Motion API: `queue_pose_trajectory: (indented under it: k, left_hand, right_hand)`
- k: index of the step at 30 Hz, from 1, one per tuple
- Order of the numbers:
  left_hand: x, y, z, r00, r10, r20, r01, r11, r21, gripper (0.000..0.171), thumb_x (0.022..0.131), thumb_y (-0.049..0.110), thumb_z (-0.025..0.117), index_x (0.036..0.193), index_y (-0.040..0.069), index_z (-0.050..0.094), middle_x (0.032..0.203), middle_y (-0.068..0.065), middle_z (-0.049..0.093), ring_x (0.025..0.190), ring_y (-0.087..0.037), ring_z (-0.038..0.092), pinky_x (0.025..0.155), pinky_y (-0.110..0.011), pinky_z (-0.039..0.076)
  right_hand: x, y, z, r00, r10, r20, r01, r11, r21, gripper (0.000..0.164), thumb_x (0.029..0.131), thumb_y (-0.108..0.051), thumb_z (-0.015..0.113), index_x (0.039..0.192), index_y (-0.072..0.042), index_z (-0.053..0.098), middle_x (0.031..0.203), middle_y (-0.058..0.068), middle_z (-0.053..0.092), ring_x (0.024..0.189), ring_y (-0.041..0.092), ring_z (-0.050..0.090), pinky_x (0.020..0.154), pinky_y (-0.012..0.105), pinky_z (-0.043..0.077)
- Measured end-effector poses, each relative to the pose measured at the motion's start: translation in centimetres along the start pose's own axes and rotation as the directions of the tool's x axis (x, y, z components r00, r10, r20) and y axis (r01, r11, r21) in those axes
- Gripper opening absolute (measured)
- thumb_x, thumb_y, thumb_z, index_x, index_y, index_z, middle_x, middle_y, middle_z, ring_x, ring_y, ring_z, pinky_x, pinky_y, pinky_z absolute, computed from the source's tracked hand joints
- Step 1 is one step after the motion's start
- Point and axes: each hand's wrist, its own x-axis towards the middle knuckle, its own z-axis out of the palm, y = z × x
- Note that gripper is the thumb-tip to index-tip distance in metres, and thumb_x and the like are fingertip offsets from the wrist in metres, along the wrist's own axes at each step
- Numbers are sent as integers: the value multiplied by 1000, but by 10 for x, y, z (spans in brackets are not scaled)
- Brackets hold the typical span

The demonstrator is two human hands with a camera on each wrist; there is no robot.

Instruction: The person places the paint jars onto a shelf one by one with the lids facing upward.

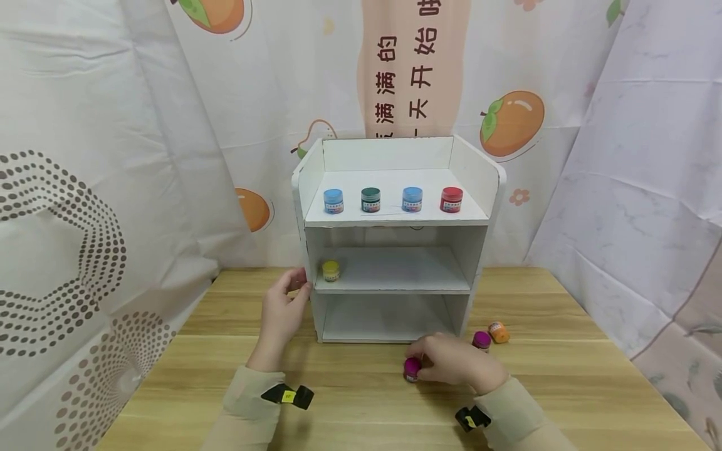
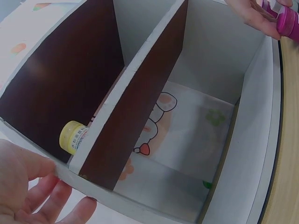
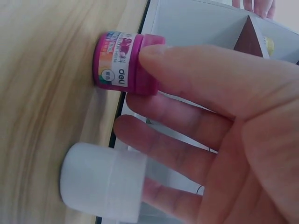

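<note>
Right hand [image 1: 451, 361] pinches a partly hidden magenta jar [image 1: 412, 371]; left hand [image 1: 284, 312] touches the shelf [image 1: 395, 269].

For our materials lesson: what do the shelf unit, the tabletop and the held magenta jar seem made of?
Shelf unit: probably painted wood or board, smooth white; nicks mark its edges. Tabletop: smooth wood or wood-look laminate; streaky grain shows. Held magenta jar: likely plastic, smooth, its lid evenly coloured.

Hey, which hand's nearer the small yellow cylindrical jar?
Left. The left hand is just left of the yellow jar, outside the white shelf unit; the right hand is farther, at the unit's front, pinching a small magenta cylindrical jar.
</note>
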Motion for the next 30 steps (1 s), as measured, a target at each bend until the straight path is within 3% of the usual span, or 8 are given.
queue_pose_trajectory:
  k: [26, 30]
  left_hand:
    - [-1, 1, 0, 1000, -11, 9, 11, 1000, -1, 20, 91, 12, 65, 112, 12, 63, 103, -1, 65, 95, -10, 59, 70, -39, 54]
    - [-1, 0, 0, 1000, -15, 8, 15, 1000, -5, 20, 91, 11, 65, 111, 12, 63, 103, -1, 65, 94, -10, 59, 70, -40, 54]
  right_hand:
    - [1, 3, 0, 1000, 10, 16, -11, 999, 32, 13, 83, -19, 75, 93, -23, 68, 83, -15, 60, 74, 7, 53, 66, 26, 46]
    - [0, 2, -2, 1000, 9, 6, -10, 997, 81, 12, 84, -17, 73, 94, -20, 68, 83, -13, 61, 72, 4, 54, 64, 25, 48]
